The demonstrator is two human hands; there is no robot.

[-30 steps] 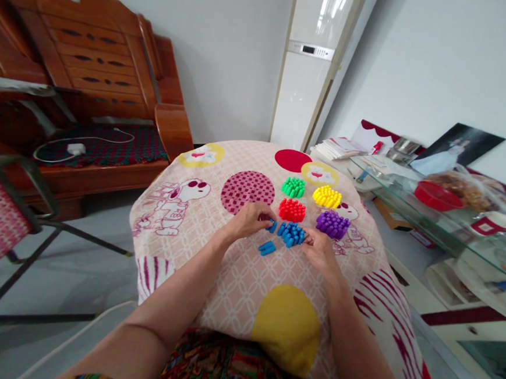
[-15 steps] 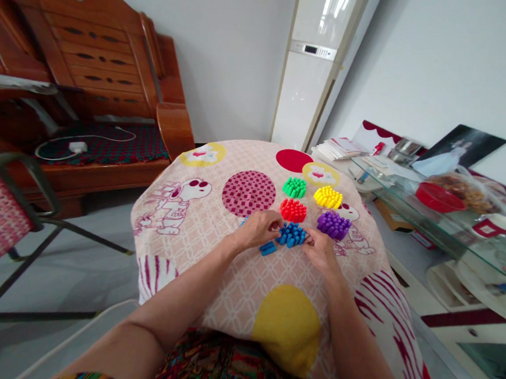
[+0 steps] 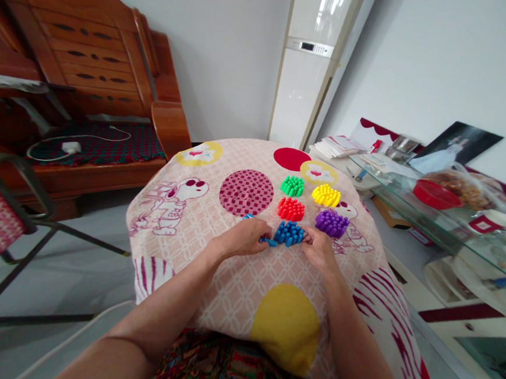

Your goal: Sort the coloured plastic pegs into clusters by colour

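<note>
On the tablecloth stands a tight cluster of short blue pegs (image 3: 288, 233), upright, between my two hands. My left hand (image 3: 244, 238) is closed at the fingertips on a small blue peg (image 3: 270, 242) lying just left of the cluster. Against the cluster's right side, my right hand (image 3: 318, 248) keeps its fingers bent and pressed together, holding the edge pegs. Another blue piece (image 3: 248, 216) shows partly behind my left hand. Further back stand similar clusters of red pegs (image 3: 290, 209), purple pegs (image 3: 331, 222), green pegs (image 3: 292, 185) and yellow pegs (image 3: 326, 195).
A patterned cloth (image 3: 236, 287) covers the round table. To the right is a glass shelf (image 3: 442, 228) bearing a red bowl (image 3: 436, 195) and papers. A wooden bench (image 3: 100, 66) and a folding chair (image 3: 0, 222) are on the left.
My left hand has moved left and down from the blue cluster onto the loose blue pieces beside it. The right hand stays at the cluster's right side. The view shifts slightly.
</note>
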